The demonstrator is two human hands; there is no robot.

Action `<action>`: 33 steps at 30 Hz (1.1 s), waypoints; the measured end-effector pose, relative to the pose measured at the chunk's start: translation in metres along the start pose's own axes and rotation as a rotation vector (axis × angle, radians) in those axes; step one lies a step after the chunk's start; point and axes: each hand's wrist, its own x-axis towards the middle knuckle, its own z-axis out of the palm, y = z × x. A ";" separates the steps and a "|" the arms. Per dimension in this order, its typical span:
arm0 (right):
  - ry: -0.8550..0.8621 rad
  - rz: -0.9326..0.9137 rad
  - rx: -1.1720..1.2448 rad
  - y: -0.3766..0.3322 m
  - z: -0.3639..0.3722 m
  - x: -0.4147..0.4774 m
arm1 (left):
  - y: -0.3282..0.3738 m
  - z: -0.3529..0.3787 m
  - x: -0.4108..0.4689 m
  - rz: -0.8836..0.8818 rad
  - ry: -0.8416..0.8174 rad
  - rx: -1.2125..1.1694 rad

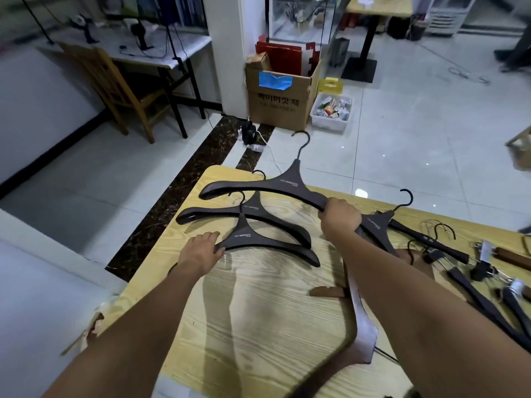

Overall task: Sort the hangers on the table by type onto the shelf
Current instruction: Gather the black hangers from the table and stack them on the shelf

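Gathering like hangers: right hand (pixel 340 219) grips the raised hanger (pixel 287 183) by one arm over the table (pixel 258 311); left hand (pixel 199 251) pinches the near hanger (pixel 247 237) by its tip. Best align hooks, then lift together.

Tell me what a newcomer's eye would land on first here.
The right hand grips one arm of a big dark hanger at the far edge of the wooden table. The left hand touches the tip of the nearest hanger, one of two matching ones lying left of centre. Clip hangers lie tangled at the right.
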 end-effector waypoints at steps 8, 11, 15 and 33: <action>-0.039 -0.116 0.016 -0.035 0.024 0.023 | 0.004 0.025 0.043 -0.026 -0.077 -0.023; -0.039 -0.141 0.009 -0.041 0.033 0.028 | 0.006 0.032 0.052 -0.036 -0.104 -0.029; -0.022 -0.168 -0.033 -0.046 0.042 0.035 | 0.008 0.044 0.059 -0.056 -0.106 -0.018; -0.020 -0.247 -0.040 -0.054 0.006 0.039 | 0.008 0.017 0.033 -0.102 -0.039 -0.121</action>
